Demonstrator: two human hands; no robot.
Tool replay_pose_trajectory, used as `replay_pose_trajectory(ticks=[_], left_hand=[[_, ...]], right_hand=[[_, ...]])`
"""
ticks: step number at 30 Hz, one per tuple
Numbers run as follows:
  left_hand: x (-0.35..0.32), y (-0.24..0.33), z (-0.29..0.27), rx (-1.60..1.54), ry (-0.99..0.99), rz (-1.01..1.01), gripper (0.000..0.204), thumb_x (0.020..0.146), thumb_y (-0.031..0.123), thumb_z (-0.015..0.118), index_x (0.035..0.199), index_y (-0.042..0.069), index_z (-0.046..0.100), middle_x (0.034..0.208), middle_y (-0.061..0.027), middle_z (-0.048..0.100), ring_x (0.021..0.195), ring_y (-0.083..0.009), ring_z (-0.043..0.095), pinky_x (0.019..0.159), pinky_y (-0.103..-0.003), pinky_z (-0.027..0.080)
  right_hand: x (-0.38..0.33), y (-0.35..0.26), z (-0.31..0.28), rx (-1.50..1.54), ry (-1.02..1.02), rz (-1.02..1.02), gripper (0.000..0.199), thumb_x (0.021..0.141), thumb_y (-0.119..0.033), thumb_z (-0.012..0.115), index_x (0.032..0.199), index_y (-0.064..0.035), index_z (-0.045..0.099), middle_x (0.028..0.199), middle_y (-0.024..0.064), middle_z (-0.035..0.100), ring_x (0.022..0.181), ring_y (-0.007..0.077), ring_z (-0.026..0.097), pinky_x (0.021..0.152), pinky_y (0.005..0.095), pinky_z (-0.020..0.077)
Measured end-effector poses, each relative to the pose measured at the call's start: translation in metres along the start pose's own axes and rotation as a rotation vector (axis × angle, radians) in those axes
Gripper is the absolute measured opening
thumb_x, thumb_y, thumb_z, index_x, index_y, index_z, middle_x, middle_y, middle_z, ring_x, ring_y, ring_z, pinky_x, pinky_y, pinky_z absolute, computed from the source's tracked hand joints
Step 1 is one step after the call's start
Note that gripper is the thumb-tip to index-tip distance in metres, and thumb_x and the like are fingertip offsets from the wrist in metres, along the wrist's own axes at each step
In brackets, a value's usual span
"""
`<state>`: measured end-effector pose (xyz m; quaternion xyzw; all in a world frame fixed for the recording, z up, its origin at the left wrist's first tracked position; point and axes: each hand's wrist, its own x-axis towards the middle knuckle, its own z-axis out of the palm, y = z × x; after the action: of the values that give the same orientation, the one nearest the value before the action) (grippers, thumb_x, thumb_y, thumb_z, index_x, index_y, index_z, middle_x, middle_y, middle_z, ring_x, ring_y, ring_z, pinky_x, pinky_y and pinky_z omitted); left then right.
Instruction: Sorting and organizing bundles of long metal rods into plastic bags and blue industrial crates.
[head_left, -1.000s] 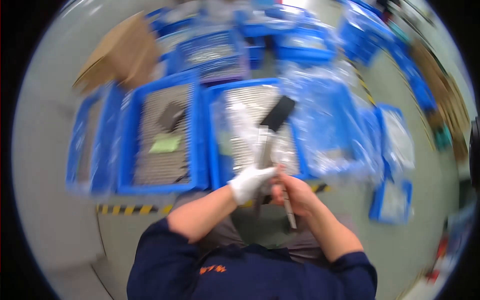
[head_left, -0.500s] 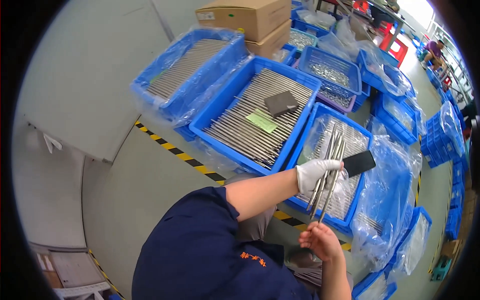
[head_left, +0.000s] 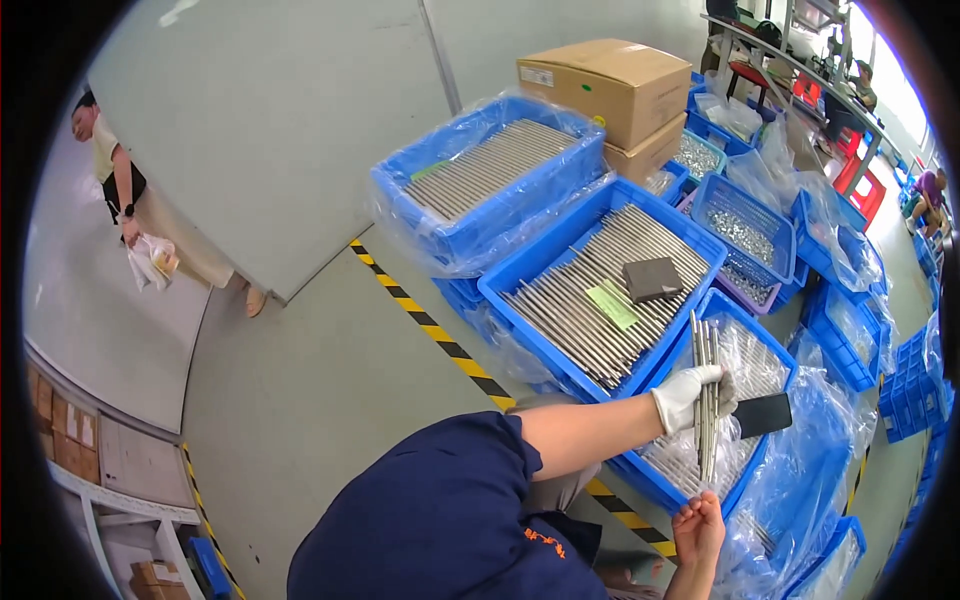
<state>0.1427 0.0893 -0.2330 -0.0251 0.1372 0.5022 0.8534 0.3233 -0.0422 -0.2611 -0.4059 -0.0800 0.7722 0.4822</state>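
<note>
My left hand (head_left: 680, 397), in a white glove, is wrapped around a bundle of slim metal rods (head_left: 707, 425). The bundle stands nearly upright over a blue crate (head_left: 650, 482) of similar rods and clear plastic. Bare and with its fingers curled in, my right hand (head_left: 700, 525) is at the bundle's lower ends; whether it pinches a rod is hidden. A black flat rectangular thing (head_left: 762, 416) lies just right of the gloved hand. Farther off, a larger blue crate (head_left: 545, 357) holds rows of rods, with a dark block (head_left: 652, 279) and a green paper slip (head_left: 612, 304) on them.
A plastic-lined blue crate of rods (head_left: 430, 237) stands at the far left beside cardboard boxes (head_left: 610, 90). Baskets of small metal parts (head_left: 740, 232) are at the back right. Yellow-black tape (head_left: 425, 325) marks the floor. Someone carrying a bag (head_left: 118, 190) is by the left partition.
The view has swung left, so the crates sit farther right and a person has come into sight at left. The rods in my left hand are now closer together and more upright.
</note>
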Motion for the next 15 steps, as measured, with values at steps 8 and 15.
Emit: replay_pose_trajectory(ticks=[8, 15], left_hand=[[0.000, -0.020, 0.002, 0.148, 0.061, 0.111, 0.014, 0.081, 0.025, 0.055, 0.078, 0.012, 0.053, 0.061, 0.0008, 0.052, 0.050, -0.0121, 0.052, 0.050, -0.029, 0.049], [-0.012, -0.030, 0.004, 0.305, -0.006, 0.212, 0.015, 0.083, 0.025, 0.052, 0.078, 0.011, 0.050, 0.061, 0.0014, 0.050, 0.052, -0.0085, 0.049, 0.048, -0.023, 0.044]], right_hand=[[0.025, 0.011, -0.002, 0.199, -0.003, 0.010, 0.010, 0.083, -0.019, 0.042, 0.083, -0.0094, 0.046, 0.066, 0.0039, 0.049, 0.061, 0.0162, 0.048, 0.054, 0.0284, 0.0422], [0.035, 0.010, 0.034, 0.228, 0.102, -0.083, 0.033, 0.085, -0.037, 0.039, 0.091, -0.0052, 0.047, 0.071, 0.0081, 0.054, 0.062, 0.0183, 0.051, 0.057, 0.0284, 0.0445]])
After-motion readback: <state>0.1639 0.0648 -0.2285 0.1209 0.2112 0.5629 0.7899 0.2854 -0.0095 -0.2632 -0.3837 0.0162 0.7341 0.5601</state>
